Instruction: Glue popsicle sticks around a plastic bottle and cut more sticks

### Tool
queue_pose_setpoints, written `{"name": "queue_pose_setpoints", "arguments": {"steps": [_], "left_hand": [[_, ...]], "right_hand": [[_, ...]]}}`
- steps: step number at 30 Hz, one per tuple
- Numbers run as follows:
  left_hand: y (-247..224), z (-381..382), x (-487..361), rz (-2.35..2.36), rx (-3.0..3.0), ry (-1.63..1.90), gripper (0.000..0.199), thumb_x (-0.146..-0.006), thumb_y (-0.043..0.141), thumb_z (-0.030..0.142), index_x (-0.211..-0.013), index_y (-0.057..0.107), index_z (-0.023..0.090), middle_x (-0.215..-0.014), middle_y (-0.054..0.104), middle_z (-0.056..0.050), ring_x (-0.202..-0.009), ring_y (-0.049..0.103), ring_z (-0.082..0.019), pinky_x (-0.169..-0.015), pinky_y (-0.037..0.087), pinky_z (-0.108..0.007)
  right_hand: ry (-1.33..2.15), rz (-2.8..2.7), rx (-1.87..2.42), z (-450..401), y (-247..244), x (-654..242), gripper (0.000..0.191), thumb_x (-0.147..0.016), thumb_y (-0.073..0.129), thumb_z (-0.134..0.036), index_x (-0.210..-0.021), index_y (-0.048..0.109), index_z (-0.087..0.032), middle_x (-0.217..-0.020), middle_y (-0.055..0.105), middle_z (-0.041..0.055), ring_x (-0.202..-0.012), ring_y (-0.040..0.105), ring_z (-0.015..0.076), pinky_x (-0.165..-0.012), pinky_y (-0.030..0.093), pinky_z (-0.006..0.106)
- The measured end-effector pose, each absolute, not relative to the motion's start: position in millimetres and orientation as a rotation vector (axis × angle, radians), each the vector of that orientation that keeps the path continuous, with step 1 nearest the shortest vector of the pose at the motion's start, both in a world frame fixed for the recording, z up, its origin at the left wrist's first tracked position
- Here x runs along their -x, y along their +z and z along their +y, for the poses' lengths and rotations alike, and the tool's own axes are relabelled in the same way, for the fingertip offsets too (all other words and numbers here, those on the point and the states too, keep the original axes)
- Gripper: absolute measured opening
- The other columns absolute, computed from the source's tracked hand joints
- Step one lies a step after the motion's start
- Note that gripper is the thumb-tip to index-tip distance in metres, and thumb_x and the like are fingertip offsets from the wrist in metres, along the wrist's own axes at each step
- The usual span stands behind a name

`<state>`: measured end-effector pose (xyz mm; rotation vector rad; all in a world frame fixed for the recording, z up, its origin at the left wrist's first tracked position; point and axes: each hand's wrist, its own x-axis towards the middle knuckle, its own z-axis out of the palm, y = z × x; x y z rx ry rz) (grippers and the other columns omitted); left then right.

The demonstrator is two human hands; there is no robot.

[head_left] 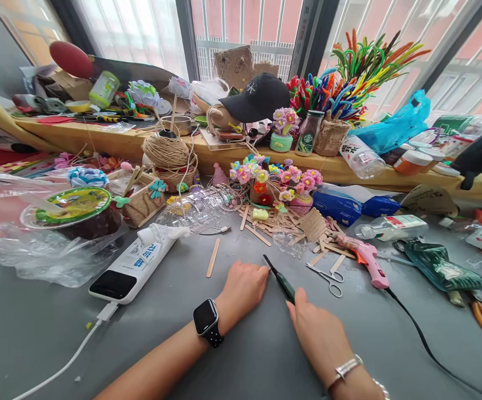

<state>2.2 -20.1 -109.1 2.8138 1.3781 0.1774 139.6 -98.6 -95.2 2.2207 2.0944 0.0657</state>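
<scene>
My right hand (320, 328) is wrapped round the dark green handle of a craft knife (283, 283), whose black blade points up and to the left. Closed and knuckles up, my left hand (243, 284) rests on the grey table just left of the blade, wearing a black watch (206, 318) at the wrist. Its fingertips are tucked near the knife, and whatever they pinch is hidden. A single wooden craft stick (213, 258) lies beyond my left hand. Small scissors (326, 278) lie beyond my right hand, beside more loose sticks (261, 235).
A pink glue gun (366, 258) with a black cord lies to the right. On the left are a white phone-like device (136, 266) on a cable and a lidded bowl (74, 205) in plastic. Pipe cleaners (328, 94), twine (166, 153) and a black cap (257, 97) line the back shelf.
</scene>
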Motion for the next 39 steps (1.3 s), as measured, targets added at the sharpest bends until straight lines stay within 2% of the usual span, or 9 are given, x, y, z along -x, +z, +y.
{"name": "queue_pose_setpoints", "arguments": {"steps": [13, 17, 26, 32, 39], "left_hand": [[-108.8, -19.9, -2.4, 1.36, -2.807, 0.2, 0.022, -0.081, 0.031, 0.017, -0.067, 0.047, 0.016, -0.06, 0.058, -0.004, -0.058, 0.055, -0.018, -0.054, 0.027, -0.03], [-109.2, -19.3, -3.0, 1.371, -2.805, 0.192, 0.019, -0.081, 0.033, 0.017, -0.068, 0.048, 0.016, -0.061, 0.059, -0.004, -0.059, 0.056, -0.018, -0.054, 0.026, -0.029], [-107.4, -19.8, -2.0, 1.358, -2.81, 0.214, 0.022, -0.081, 0.032, 0.017, -0.065, 0.046, 0.016, -0.06, 0.059, -0.004, -0.056, 0.055, -0.017, -0.053, 0.024, -0.028], [-107.6, -19.5, -2.5, 1.354, -2.81, 0.217, 0.022, -0.081, 0.031, 0.016, -0.065, 0.047, 0.015, -0.058, 0.058, -0.004, -0.056, 0.055, -0.017, -0.054, 0.024, -0.029], [-108.4, -19.8, -2.1, 1.376, -2.841, 0.209, 0.021, -0.081, 0.032, 0.018, -0.066, 0.047, 0.017, -0.059, 0.059, -0.002, -0.056, 0.055, -0.017, -0.053, 0.024, -0.028]], "right_hand": [[0.175, 2.149, -2.136, -103.9, -101.2, -144.1, 0.019, -0.085, 0.03, -0.029, -0.074, 0.04, -0.018, -0.043, 0.056, -0.0004, -0.039, 0.057, 0.0125, -0.032, 0.025, 0.017], [0.119, 2.065, -2.162, -99.5, -98.9, -142.0, 0.018, -0.083, 0.036, -0.031, -0.071, 0.04, -0.018, -0.044, 0.057, -0.0004, -0.04, 0.057, 0.0135, -0.033, 0.027, 0.017], [0.127, 2.076, -2.138, -103.8, -98.3, -143.4, 0.016, -0.084, 0.034, -0.025, -0.072, 0.042, -0.018, -0.046, 0.058, 0.0004, -0.042, 0.058, 0.0146, -0.033, 0.027, 0.017], [0.096, 2.13, -2.131, -103.6, -96.5, -147.0, 0.021, -0.085, 0.029, -0.03, -0.074, 0.042, -0.018, -0.043, 0.055, 0.0, -0.04, 0.057, 0.014, -0.033, 0.027, 0.017], [0.088, 2.11, -2.131, -103.3, -94.9, -145.7, 0.013, -0.083, 0.036, -0.026, -0.077, 0.044, -0.017, -0.046, 0.057, 0.0002, -0.042, 0.058, 0.0146, -0.033, 0.029, 0.017]]}}
